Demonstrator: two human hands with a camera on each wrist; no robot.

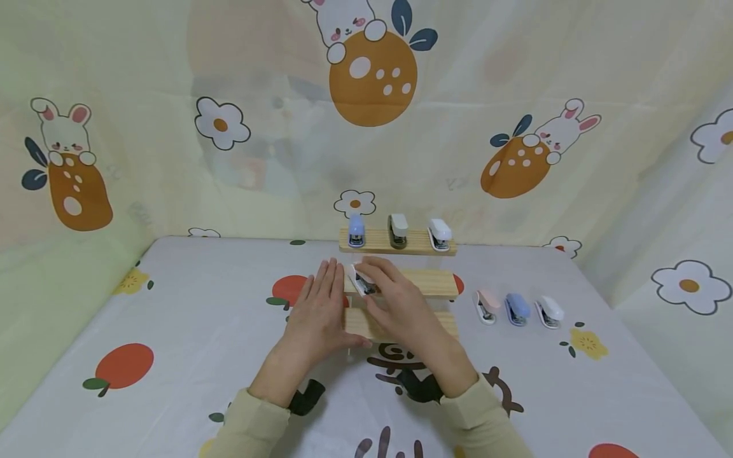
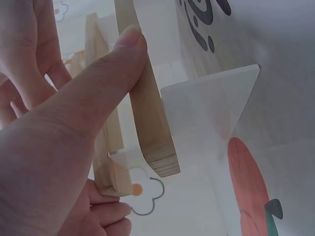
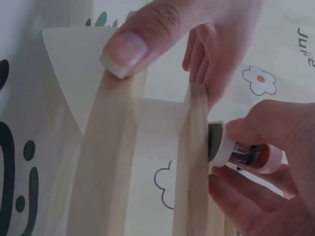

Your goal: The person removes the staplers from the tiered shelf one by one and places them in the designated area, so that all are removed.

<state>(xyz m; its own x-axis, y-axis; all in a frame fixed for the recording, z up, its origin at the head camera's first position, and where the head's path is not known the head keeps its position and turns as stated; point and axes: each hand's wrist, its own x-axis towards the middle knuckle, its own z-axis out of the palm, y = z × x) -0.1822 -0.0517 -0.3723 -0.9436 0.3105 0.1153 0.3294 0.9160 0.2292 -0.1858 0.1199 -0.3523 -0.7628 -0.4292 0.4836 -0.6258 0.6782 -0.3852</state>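
My right hand (image 1: 405, 310) pinches a small white stapler (image 1: 362, 280) at the left end of the middle plank (image 1: 432, 283) of a stepped wooden rack. In the right wrist view, the stapler's base (image 3: 226, 150) faces that plank (image 3: 198, 142), right at its surface. My left hand (image 1: 317, 318) lies along the rack's left side with fingers straight. Its thumb (image 2: 106, 81) rests on the edge of the front plank (image 2: 152, 123). Three staplers stand on the top plank (image 1: 375, 241): blue (image 1: 356, 231), grey (image 1: 397, 230) and white (image 1: 439, 235).
Right of the rack, a pink stapler (image 1: 487, 307), a blue stapler (image 1: 517, 309) and a white stapler (image 1: 550, 312) stand in a row on the patterned tablecloth (image 1: 200, 299). Clear side panels (image 2: 211, 96) support the planks. A printed curtain (image 1: 275, 178) hangs behind.
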